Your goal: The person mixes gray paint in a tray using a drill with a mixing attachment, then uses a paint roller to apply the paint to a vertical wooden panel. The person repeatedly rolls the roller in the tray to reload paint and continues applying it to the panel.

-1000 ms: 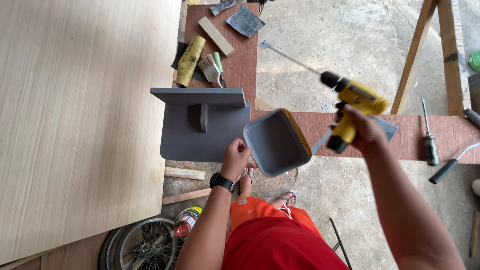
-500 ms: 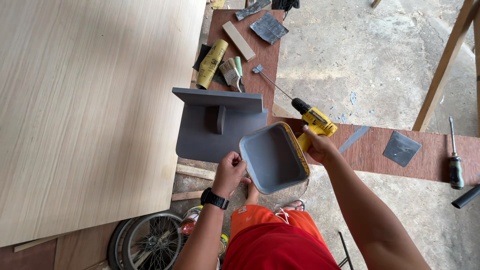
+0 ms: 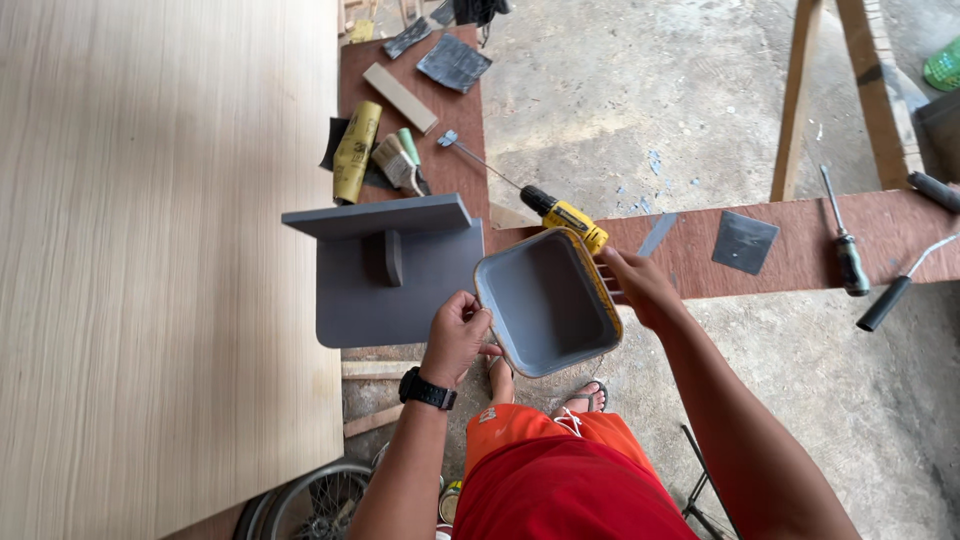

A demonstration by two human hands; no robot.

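Both hands are gripping a grey square tub over the table's near edge.

The left hand (image 3: pixel 455 338) is pinching the grey tub (image 3: pixel 547 301) at its near-left rim, fingers closed; the right hand (image 3: pixel 637 285) is clasping the yellow-edged far rim, beside the yellow drill (image 3: pixel 562 212) lying on the brown table (image 3: pixel 800 250).

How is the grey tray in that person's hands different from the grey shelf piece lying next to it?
The grey tray is a hollow dish with rounded corners; the grey shelf piece is made of flat boards meeting at sharp edges. The tray is held up, gripped by the left hand with the right hand at its far rim; the shelf piece rests on the workbench, untouched. The tray is smaller. Both look the same matte grey.
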